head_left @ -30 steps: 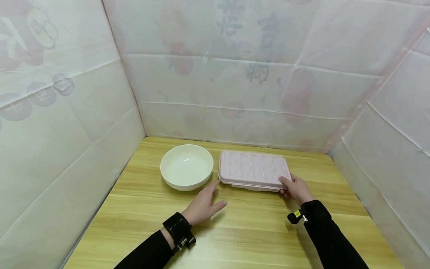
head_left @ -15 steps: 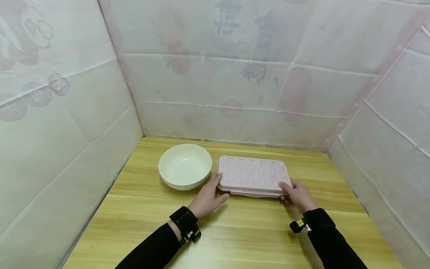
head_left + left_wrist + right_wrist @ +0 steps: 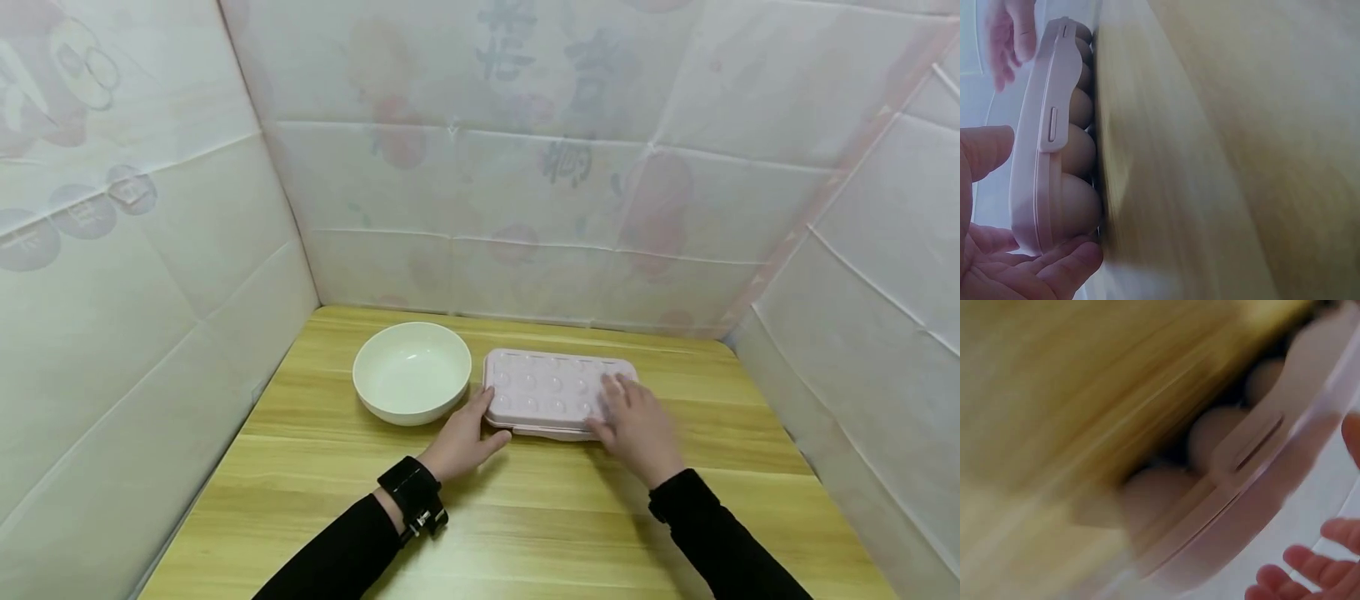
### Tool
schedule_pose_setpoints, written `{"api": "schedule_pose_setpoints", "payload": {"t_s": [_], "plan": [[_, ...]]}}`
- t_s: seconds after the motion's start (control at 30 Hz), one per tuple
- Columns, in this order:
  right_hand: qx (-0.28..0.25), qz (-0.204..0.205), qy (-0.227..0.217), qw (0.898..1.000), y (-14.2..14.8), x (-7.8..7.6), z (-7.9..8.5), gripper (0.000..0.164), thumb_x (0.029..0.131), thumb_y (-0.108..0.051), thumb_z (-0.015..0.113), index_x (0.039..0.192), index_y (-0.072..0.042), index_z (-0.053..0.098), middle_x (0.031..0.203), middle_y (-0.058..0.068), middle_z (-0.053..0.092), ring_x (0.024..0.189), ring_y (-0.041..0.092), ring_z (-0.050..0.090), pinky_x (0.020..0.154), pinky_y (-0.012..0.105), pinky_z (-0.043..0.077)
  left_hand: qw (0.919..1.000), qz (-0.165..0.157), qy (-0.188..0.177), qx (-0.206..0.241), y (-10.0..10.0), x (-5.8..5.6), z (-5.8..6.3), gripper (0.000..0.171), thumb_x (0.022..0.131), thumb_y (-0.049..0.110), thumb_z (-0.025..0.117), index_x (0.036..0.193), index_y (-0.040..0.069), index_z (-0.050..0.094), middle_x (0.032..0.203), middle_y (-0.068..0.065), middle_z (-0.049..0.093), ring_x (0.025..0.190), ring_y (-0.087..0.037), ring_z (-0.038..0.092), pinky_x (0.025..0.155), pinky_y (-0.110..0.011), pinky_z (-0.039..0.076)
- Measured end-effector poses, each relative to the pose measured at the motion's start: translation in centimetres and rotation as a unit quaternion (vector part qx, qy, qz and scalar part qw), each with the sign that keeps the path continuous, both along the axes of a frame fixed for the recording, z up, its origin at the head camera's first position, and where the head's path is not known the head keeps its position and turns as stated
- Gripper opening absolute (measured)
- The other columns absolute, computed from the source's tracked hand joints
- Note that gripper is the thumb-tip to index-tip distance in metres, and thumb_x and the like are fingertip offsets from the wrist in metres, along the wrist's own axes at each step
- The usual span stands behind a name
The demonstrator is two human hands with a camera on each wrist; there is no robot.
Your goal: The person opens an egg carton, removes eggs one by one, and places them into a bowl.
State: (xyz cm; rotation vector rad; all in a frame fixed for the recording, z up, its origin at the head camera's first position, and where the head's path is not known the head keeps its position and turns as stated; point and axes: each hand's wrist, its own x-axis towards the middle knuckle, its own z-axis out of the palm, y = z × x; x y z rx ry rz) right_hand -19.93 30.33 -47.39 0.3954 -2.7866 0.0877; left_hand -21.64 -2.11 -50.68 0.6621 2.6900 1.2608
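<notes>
One bowl leftmost, your landmark. Your left hand just off bowl's near right side, fingers touching left end of egg box, thumb standing clear, gripping nothing. Egg box closed, right of bowl, close beside it, flat on table, long axis running sideways away from bowl. Your right hand farthest from bowl, well apart from left, fingers spread over box's right end, loose; blur hides whether they touch.

My right hand has let go of the near right corner of the pink egg box and lifted over its lid. The box sits farther from the back edge of the table, my left hand now against its left end.
</notes>
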Motion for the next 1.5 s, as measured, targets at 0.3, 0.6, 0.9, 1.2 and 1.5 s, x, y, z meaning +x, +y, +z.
{"api": "schedule_pose_setpoints", "payload": {"t_s": [0.3,0.6,0.9,1.2,1.5], "plan": [[0.146,0.104,0.103,0.978,-3.3,-0.4,-2.2,0.089,0.084,-0.052,0.088,0.148,-0.002,0.053,0.141,0.03,0.061,0.12,0.053,0.064,0.099,0.063,0.057,1.0,-0.003,-0.003,-0.004,0.1,-0.2,-0.1,0.087,0.103,0.035,0.073,0.167,-0.001,0.027,0.174,-0.026,0.023,0.164,-0.038,0.026,0.132,-0.052,0.029],[0.244,0.07,0.125,0.959,-5.4,-0.2,-3.2,0.078,0.089,-0.046,0.086,0.146,-0.001,0.058,0.131,0.027,0.068,0.098,0.049,0.071,0.068,0.053,0.063,1.0,0.0,-0.002,0.004,0.1,-0.3,-0.1,0.086,0.103,0.036,0.072,0.167,-0.003,0.027,0.173,-0.028,0.025,0.163,-0.039,0.026,0.132,-0.052,0.028],[0.254,0.036,0.103,0.961,-6.6,0.0,-3.9,0.063,0.099,-0.035,0.071,0.149,0.0,0.054,0.133,0.032,0.068,0.108,0.057,0.07,0.077,0.066,0.062,0.9998,0.002,-0.016,0.006,0.0,-0.3,0.0,0.089,0.102,0.035,0.074,0.168,-0.001,0.026,0.174,-0.027,0.022,0.164,-0.037,0.024,0.133,-0.052,0.027],[0.253,0.027,0.113,0.96,-7.5,0.1,-4.2,0.052,0.104,-0.024,0.062,0.147,0.004,0.055,0.127,0.038,0.068,0.102,0.061,0.071,0.075,0.07,0.062,0.9998,-0.005,-0.019,-0.001,0.2,-0.1,-0.2,0.092,0.102,0.037,0.073,0.169,0.0,0.022,0.175,-0.027,0.016,0.164,-0.04,0.022,0.133,-0.053,0.025],[0.298,0.01,0.107,0.948,-8.6,0.2,-3.7,0.045,0.109,-0.018,0.051,0.145,0.008,0.056,0.125,0.038,0.07,0.098,0.059,0.074,0.071,0.066,0.064,0.9994,-0.011,-0.025,-0.02,0.6,0.1,-0.5,0.098,0.102,0.04,0.073,0.169,-0.002,0.015,0.175,-0.032,0.009,0.165,-0.042,0.017,0.133,-0.054,0.023]]}}
